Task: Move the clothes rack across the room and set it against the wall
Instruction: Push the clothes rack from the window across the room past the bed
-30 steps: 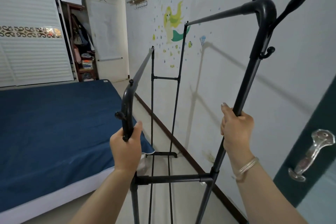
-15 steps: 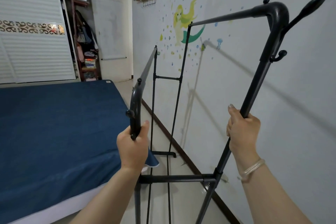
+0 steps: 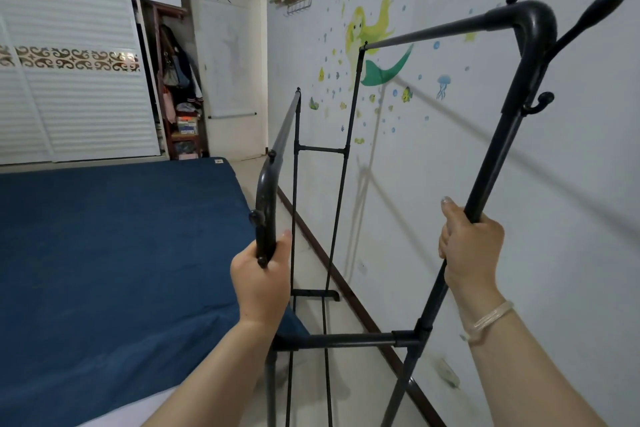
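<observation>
Farthest left, a white slatted wardrobe door (image 3: 69, 55) with a gold patterned band fills the far wall, and beside it an open closet nook (image 3: 178, 97) shows hanging bags and clothes. Below them a bed (image 3: 114, 253) with a dark blue cover stretches toward the viewer, taking up the left half of the room. Next comes the person's left hand (image 3: 261, 282), clenched around the curved top of the near-left post of a black metal clothes rack (image 3: 491, 163), with the thumb lying up along the tube. That post stands right at the bed's corner. The rack is bare of clothes and runs lengthwise down the narrow strip of pale floor (image 3: 311, 229) between the bed and the wall, its two top rails reaching away toward a far end frame. A cross bar joins the near posts low down, under both forearms. Further right, the right hand (image 3: 471, 246) is wrapped tight around the taller, slanting near-right post, a pale bracelet (image 3: 488, 321) on the wrist. Rightmost, the light wall (image 3: 571, 253) carries a mermaid sticker (image 3: 375, 45) with fish and bubbles, and the rack's shadow falls on it; the rack stands near this wall, whether touching it cannot be told.
</observation>
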### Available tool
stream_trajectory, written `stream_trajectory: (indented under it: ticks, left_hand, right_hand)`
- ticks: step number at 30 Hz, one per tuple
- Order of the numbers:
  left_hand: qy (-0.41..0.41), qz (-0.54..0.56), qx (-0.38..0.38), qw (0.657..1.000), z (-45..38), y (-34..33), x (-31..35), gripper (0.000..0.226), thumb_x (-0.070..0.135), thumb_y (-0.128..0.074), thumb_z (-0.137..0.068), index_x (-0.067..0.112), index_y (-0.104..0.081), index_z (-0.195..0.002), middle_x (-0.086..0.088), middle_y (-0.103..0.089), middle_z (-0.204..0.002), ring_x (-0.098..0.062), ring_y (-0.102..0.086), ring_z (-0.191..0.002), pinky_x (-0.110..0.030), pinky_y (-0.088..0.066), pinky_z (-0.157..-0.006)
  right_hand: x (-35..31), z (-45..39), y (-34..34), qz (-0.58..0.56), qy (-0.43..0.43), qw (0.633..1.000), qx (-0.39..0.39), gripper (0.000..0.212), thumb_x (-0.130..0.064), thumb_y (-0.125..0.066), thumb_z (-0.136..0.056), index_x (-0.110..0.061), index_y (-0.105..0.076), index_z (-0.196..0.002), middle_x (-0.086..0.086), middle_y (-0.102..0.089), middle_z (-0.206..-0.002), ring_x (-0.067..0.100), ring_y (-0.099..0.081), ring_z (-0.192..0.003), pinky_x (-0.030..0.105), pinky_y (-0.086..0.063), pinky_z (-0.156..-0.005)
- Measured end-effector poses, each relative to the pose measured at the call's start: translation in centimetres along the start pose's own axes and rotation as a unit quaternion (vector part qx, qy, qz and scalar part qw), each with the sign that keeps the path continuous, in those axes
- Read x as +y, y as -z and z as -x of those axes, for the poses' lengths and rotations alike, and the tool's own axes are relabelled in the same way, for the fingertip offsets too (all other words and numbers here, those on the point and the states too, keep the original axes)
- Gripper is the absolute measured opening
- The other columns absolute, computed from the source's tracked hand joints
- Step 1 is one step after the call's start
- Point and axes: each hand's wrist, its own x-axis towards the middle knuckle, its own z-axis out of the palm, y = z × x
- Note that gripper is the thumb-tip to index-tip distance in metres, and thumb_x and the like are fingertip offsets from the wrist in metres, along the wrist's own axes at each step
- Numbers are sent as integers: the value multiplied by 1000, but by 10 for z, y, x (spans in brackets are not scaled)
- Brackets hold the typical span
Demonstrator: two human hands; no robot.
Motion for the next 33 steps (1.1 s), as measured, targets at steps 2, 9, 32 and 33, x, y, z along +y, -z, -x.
stream_trajectory:
  ticks: [2, 9, 32, 33]
  left_hand:
    - [-6, -7, 3, 1000, -10, -15, -7, 58, 25, -65, -88, 29, -38, -37, 13, -31, -35, -4, -27, -34, -19, -26, -37]
    - [-19, -21, 28, 999, -41, -53, -28, 58, 25, -65, -88, 31, -38, -36, 15, -31, -34, -3, -27, -33, -14, -26, -36]
    - [-10, -17, 28, 999, -140, -101, -84, 58, 28, -65, -87, 30, -35, -38, 14, -30, -36, -5, -27, -36, -20, -27, -39]
    - [-10, -15, 27, 999, -142, -106, -85, 58, 28, -66, -87, 30, -35, -38, 14, -30, -36, -5, -27, -35, -20, -27, -39]
  right_hand:
    - [9, -20, -3, 4, -3, 1000, -6, 53, -30, -68, -79, -25, -33, -41, -7, -30, -39, 13, -27, -34, 22, -26, -37]
    - [34, -74, -17, -1, -4, 999, -33, 51, -30, -67, -81, -26, -33, -42, -7, -30, -38, 13, -28, -33, 22, -26, -37]
    - [93, -176, -78, -2, -7, 999, -38, 51, -25, -66, -82, -24, -30, -46, -6, -28, -38, 13, -26, -32, 22, -25, -37]
    - [95, -181, -79, -2, -6, 999, -39, 51, -25, -66, -82, -24, -31, -46, -6, -28, -38, 14, -26, -32, 22, -25, -36]
